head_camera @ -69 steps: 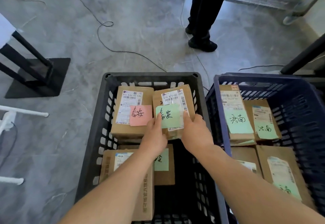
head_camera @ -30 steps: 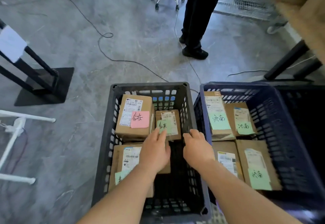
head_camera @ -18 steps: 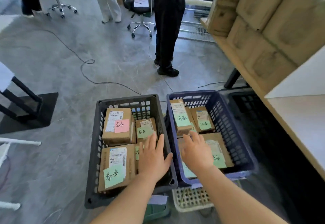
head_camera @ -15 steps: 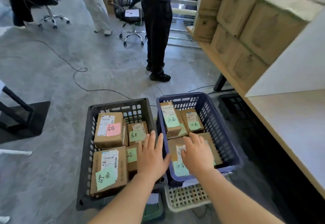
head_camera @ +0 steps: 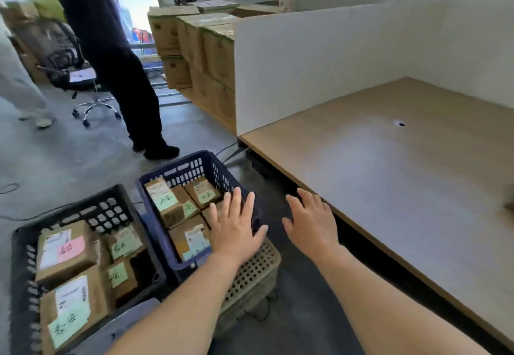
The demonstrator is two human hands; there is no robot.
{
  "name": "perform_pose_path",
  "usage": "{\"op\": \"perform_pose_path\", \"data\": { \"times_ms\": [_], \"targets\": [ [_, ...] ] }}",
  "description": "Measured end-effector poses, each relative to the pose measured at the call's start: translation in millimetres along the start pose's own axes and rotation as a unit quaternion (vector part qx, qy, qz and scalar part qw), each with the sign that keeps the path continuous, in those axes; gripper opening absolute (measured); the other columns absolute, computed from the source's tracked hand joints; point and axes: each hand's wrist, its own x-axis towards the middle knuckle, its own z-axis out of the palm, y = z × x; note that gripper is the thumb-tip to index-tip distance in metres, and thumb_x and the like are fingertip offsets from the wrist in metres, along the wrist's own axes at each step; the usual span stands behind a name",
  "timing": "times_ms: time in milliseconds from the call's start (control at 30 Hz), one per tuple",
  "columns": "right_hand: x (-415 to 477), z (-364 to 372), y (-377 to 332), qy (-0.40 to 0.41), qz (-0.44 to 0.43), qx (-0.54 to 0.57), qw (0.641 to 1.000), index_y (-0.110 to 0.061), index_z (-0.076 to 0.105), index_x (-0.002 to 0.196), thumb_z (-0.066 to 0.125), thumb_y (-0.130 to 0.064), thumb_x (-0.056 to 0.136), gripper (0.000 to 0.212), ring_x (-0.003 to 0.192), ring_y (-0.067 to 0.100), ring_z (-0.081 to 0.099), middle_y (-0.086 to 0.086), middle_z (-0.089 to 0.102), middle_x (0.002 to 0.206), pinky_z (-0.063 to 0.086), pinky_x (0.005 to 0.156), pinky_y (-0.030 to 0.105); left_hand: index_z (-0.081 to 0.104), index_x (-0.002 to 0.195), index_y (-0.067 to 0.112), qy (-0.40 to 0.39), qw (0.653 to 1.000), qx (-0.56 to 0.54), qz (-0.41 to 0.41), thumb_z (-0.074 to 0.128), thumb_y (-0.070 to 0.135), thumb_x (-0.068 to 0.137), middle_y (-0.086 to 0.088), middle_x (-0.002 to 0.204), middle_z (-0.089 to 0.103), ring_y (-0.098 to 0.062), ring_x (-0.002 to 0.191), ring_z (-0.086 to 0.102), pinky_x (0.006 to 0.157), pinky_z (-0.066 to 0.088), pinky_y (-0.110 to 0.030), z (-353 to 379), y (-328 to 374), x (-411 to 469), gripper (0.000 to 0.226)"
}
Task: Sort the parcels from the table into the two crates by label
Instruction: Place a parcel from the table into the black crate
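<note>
The black crate (head_camera: 110,210) sits on the floor at lower left with several brown parcels, one with a pink note (head_camera: 71,249), others with green notes. To its right the blue crate (head_camera: 192,165) holds several parcels with green notes (head_camera: 167,201). My left hand (head_camera: 235,228) hovers with straight fingers over the blue crate's right side and holds nothing. Just right of it my right hand (head_camera: 311,221) is spread in the air beside the wooden table (head_camera: 403,171), also without a parcel. The table's visible top is bare.
A white divider panel (head_camera: 306,59) stands along the table's far left edge, with stacked cardboard boxes (head_camera: 194,48) behind it. A person in dark trousers (head_camera: 122,76) stands beyond the crates, near an office chair (head_camera: 83,81). A beige perforated crate (head_camera: 256,274) lies under the blue one.
Both hands let go of the parcel in the black crate and drew out of it. The view swung right, and the hands moved over the blue crate toward the table.
</note>
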Motion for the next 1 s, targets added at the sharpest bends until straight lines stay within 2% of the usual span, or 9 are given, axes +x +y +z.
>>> {"op": "perform_pose_path", "data": {
  "times_ms": [100, 233, 367, 533, 867, 1000],
  "targets": [
    [-35, -13, 50, 0.021, 0.040, 0.006, 0.999, -0.022, 0.032, 0.145, 0.045, -0.040, 0.097, 0.054, 0.138, 0.026, 0.028, 0.006, 0.027, 0.153, 0.026, 0.111, 0.038, -0.012, 0.153, 0.027, -0.006, 0.999, 0.008, 0.041, 0.026, 0.064, 0.094, -0.004, 0.161, -0.016, -0.022, 0.148, -0.015, 0.118, -0.008, -0.050, 7, 59, -9, 0.079],
    [-83, -30, 116, 0.064, 0.113, 0.017, 0.991, -0.019, 0.048, 0.135, 0.044, -0.040, 0.098, 0.043, 0.133, 0.027, 0.037, 0.007, 0.040, 0.147, 0.031, 0.107, 0.038, -0.018, 0.151, 0.024, -0.024, 0.993, -0.004, 0.111, 0.022, 0.064, 0.095, -0.004, 0.161, -0.015, -0.021, 0.148, -0.015, 0.118, -0.009, -0.048, 18, 136, -21, 0.079],
    [-126, -44, 178, 0.099, 0.187, -0.001, 0.977, -0.020, 0.045, 0.137, 0.041, -0.041, 0.098, 0.044, 0.133, 0.024, 0.037, 0.004, 0.041, 0.146, 0.031, 0.106, 0.035, -0.017, 0.151, 0.024, -0.023, 0.984, 0.006, 0.179, 0.022, 0.065, 0.095, -0.005, 0.161, -0.013, -0.022, 0.148, -0.014, 0.119, -0.008, -0.047, 22, 204, -27, 0.080],
    [-166, -50, 229, 0.148, 0.276, -0.007, 0.950, -0.018, 0.053, 0.131, 0.046, -0.039, 0.096, 0.042, 0.125, 0.024, 0.048, 0.006, 0.052, 0.136, 0.039, 0.101, 0.036, -0.021, 0.150, 0.025, -0.032, 0.962, 0.018, 0.270, 0.022, 0.066, 0.094, -0.005, 0.160, -0.018, -0.022, 0.148, -0.014, 0.119, -0.004, -0.048, 27, 278, -32, 0.082],
    [-224, -45, 314, 0.163, 0.416, -0.052, 0.893, -0.015, 0.066, 0.112, 0.063, -0.035, 0.086, 0.033, 0.098, 0.024, 0.062, 0.007, 0.066, 0.110, 0.050, 0.081, 0.037, -0.020, 0.150, 0.027, -0.065, 0.918, 0.030, 0.391, 0.021, 0.065, 0.094, -0.005, 0.161, -0.017, -0.023, 0.148, -0.015, 0.120, -0.003, -0.048, 63, 398, -39, 0.079],
    [-226, -42, 354, 0.149, 0.445, -0.057, 0.881, -0.015, 0.066, 0.112, 0.063, -0.036, 0.085, 0.034, 0.097, 0.024, 0.062, 0.006, 0.066, 0.108, 0.049, 0.080, 0.037, -0.018, 0.151, 0.028, -0.086, 0.903, 0.019, 0.420, 0.022, 0.065, 0.095, -0.003, 0.161, -0.014, -0.022, 0.148, -0.014, 0.120, -0.006, -0.047, 80, 446, -29, 0.078]
  ]
}}
